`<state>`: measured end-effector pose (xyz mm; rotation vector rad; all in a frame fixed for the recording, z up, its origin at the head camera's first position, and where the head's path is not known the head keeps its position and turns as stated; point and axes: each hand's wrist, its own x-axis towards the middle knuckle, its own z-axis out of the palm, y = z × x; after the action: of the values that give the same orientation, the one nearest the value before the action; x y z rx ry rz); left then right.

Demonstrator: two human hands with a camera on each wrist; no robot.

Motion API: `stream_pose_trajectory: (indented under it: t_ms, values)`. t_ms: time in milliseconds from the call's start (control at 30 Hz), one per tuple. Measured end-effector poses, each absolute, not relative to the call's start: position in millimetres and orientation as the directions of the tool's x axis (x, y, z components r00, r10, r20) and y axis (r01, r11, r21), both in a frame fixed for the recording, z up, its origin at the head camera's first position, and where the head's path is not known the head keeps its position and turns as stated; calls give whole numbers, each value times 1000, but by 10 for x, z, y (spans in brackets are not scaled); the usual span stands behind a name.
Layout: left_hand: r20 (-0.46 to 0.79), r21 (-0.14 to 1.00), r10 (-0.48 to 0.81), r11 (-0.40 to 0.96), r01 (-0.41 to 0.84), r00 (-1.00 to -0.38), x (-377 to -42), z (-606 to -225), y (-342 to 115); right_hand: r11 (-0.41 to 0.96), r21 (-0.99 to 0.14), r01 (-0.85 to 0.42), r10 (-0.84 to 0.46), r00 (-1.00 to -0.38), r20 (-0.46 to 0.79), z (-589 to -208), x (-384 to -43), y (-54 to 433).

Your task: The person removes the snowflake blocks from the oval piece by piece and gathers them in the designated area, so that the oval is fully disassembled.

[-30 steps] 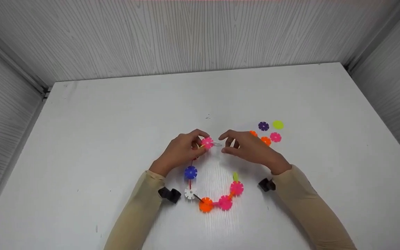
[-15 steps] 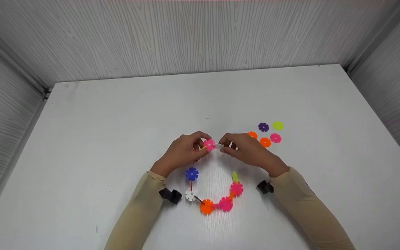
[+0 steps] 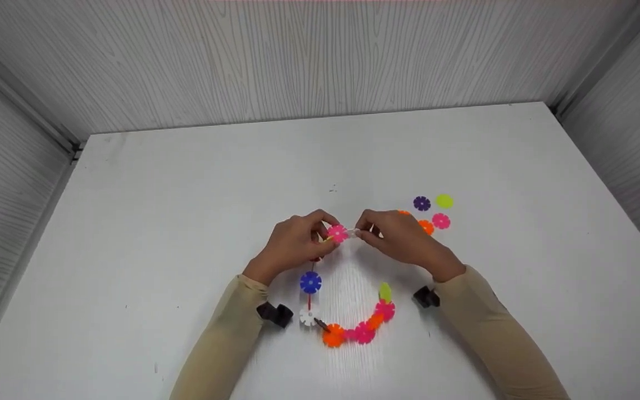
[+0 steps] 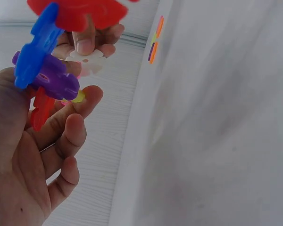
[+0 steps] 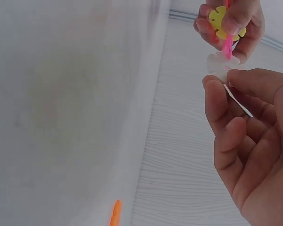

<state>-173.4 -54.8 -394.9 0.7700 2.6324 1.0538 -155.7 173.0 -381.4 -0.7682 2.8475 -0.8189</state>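
Note:
My left hand (image 3: 298, 241) grips one end of a chain of slotted plastic snowflake discs, with a pink disc (image 3: 337, 233) between thumb and fingers. A white disc (image 5: 221, 63) is joined to it edge-on, and my right hand (image 3: 395, 236) pinches that one between thumb and forefinger. In the right wrist view a yellow disc (image 5: 221, 23) shows by the left thumb. Blue (image 4: 35, 49), purple (image 4: 52, 77) and red discs (image 4: 42, 108) hang near my left palm. The chain curves down past a blue disc (image 3: 310, 282) and ends at a yellow-green disc (image 3: 385, 291).
Loose discs lie beyond my right hand: purple (image 3: 422, 203), yellow-green (image 3: 444, 201), pink (image 3: 441, 221) and orange (image 3: 425, 226), some partly covered by the hand. Both sleeves carry black wrist mounts (image 3: 275, 315). The white table (image 3: 186, 183) meets a wood-grain panel behind.
My right hand has come left and taken hold of the white disc. The left hand and chain have shifted slightly right and toward me, and the chain's free end has turned a little.

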Motion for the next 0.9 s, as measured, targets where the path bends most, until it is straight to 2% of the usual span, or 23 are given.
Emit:
stream_pose_trajectory:
  t_ms: [400,900]
  values:
    - [83,645,540,612,458,-838,-1718,-3898,-479,736,-431,-521,-535,-839,101,-3723,-1575,1811]
    - [161,556,533,646,522,-831,-1693,-3825,-418,747,-435,-502,-527,-847,72,-3634,-1600,1857]
